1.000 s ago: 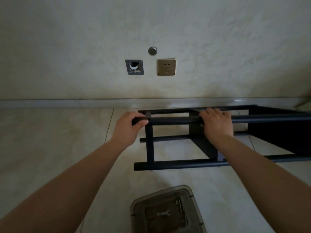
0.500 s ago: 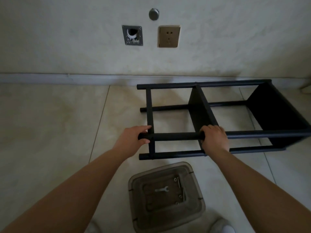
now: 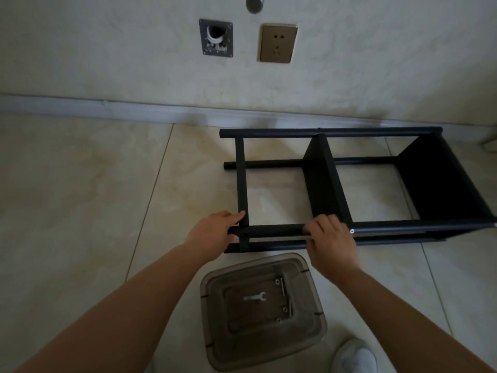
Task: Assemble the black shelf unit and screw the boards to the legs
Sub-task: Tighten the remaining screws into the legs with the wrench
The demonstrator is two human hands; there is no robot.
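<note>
The black shelf unit [image 3: 322, 181] lies on its side on the tiled floor, its long round legs running left to right and its boards standing upright between them. My left hand [image 3: 215, 232] grips the left end of the near upper leg [image 3: 277, 230], beside the thin crossbar. My right hand [image 3: 330, 238] holds the same leg where the middle board [image 3: 320, 184] meets it. A larger board [image 3: 441, 184] closes the unit's right end. A silver screw head [image 3: 352, 231] shows on the leg just right of my right hand.
A clear plastic box [image 3: 215, 286] sits on the floor just in front of the unit, holding a small wrench [image 3: 255, 296] and several bolts [image 3: 282, 286]. The wall with a socket [image 3: 278, 43] and the skirting stand behind. A white shoe [image 3: 355, 355] is at the lower right.
The view has tipped downward and drawn closer. The leg in my hands now sits lower in view, nearly over the near bottom leg. Both hands keep their grip on it.
</note>
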